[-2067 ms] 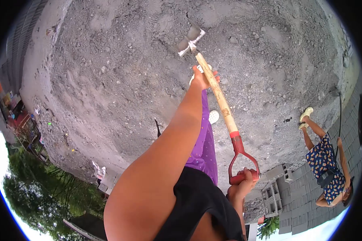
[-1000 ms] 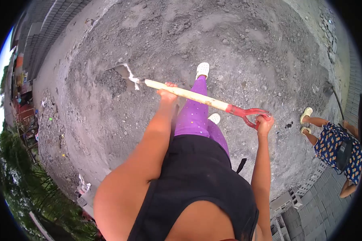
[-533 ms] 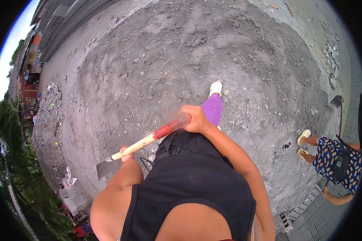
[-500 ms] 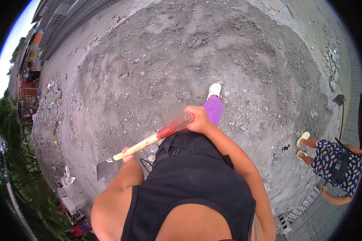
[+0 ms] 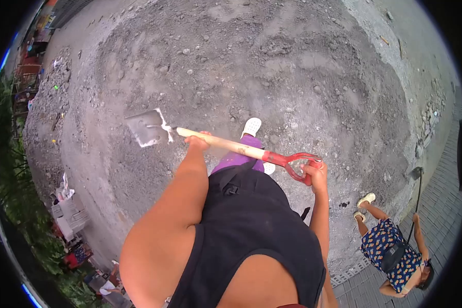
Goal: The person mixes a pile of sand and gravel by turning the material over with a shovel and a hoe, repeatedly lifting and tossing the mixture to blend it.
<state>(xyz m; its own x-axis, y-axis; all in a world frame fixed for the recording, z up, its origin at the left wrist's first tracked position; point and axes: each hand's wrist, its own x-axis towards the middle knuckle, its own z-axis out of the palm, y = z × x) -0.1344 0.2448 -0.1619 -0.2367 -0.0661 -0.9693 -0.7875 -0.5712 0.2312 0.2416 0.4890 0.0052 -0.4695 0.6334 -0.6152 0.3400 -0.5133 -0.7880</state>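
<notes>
A shovel (image 5: 226, 144) with a wooden shaft and a red D-shaped handle lies across the front of my body. My left hand (image 5: 198, 140) is wrapped round the shaft close to the blade. At the other end, my right hand (image 5: 315, 174) grips the red handle. The flat metal blade (image 5: 150, 127), with pale material along its edges, is at the left, over the grey gravelly ground (image 5: 190, 92). Beyond the shaft is my white shoe (image 5: 251, 127), below a purple trouser leg.
At the lower right a person (image 5: 392, 251) in a patterned outfit holds a long-handled tool (image 5: 420, 190). Grey blocks (image 5: 73, 213) stand at the lower left, near more people (image 5: 108, 288). Stones (image 5: 428, 118) lie at the right edge, beside stacked blocks.
The shovel has swung up and forward, its blade now farther from my body. My right hand has moved right and my left hand forward. The other person now has a hand on the long tool.
</notes>
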